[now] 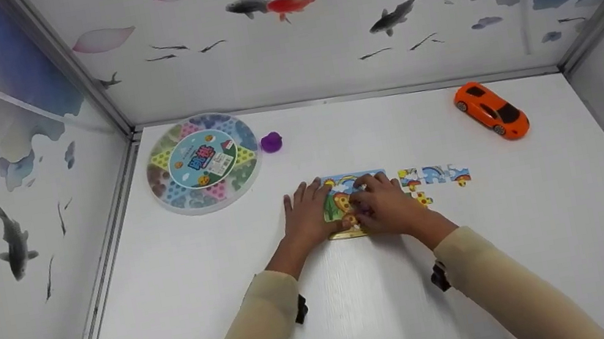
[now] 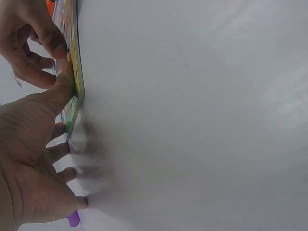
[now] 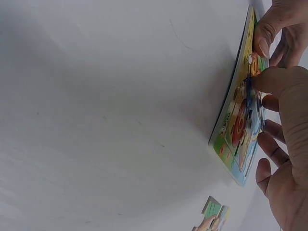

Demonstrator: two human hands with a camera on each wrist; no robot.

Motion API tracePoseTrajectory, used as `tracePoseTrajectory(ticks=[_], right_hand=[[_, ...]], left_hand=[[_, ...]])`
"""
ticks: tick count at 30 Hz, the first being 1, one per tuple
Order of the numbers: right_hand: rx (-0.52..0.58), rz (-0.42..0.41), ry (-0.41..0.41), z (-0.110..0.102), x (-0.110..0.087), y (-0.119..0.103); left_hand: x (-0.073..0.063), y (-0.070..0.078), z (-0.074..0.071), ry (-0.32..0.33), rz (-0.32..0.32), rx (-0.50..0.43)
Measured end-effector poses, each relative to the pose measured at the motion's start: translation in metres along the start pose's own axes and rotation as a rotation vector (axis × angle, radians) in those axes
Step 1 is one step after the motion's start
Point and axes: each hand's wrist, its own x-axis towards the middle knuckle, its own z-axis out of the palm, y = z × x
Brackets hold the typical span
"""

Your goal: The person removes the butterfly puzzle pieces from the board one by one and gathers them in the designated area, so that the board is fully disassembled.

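I'd brace the puzzle [image 1: 343, 202] with the spread left hand [image 1: 307, 215] and press gently with the half-curled right hand [image 1: 390, 205], though can't tell if that's gripping anything.

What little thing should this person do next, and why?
Probably the right hand should press gently where its fingertips meet the puzzle board: the left hand rests on the board's left side, seemingly steadying it, and the loose pieces at the right can wait. Whether the right hand pinches a piece is hard to see.
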Motion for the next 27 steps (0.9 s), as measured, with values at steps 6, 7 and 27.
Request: tracePoseTrajectory(ticks=[6,7,27], right_hand=[[0.011,-0.035,0.05,-0.001,-0.002,0.003],[0.01,-0.038,0.058,-0.001,-0.003,0.003],[0.038,0.083,0.056,-0.012,-0.032,0.031]], left_hand=[[0.001,0.0,0.0,0.0,0.003,-0.004],[0.001,0.0,0.0,0.0,0.004,-0.004],[0.001,-0.002,0.002,0.026,0.02,0.004]])
